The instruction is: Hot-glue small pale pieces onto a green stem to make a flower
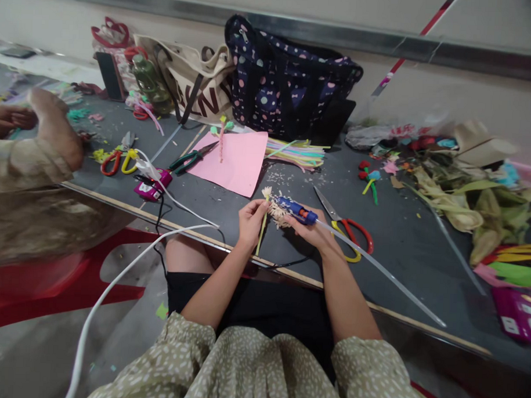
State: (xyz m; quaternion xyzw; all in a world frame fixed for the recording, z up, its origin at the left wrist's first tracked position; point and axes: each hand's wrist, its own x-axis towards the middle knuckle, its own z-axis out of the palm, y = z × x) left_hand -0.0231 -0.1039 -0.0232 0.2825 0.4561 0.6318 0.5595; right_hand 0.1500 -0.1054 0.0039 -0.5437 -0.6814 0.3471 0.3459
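Observation:
My left hand (249, 221) is closed, its thumb and finger pinching a thin green stem (261, 236) topped by a small cream fringed flower head (266, 192). Wrapped around a blue glue gun (295, 209), my right hand (313, 231) keeps the nozzle pointing left, close to the flower. A long clear glue stick (385, 274) sticks out from the gun's back end. Between the two hands is a cream fringed piece (278, 213); whether the right fingers grip it too, I cannot tell. Open scissors (343, 224) with red and yellow handles lie just right of my right hand.
Pink paper (238, 166) and pliers (192, 159) lie ahead, before pastel pipe cleaners (297, 153) and a dotted bag (287, 83). A white cable (114, 281) crosses the table edge at left. Husks (457, 200) pile up right. Another person's arm (54, 130) is at left.

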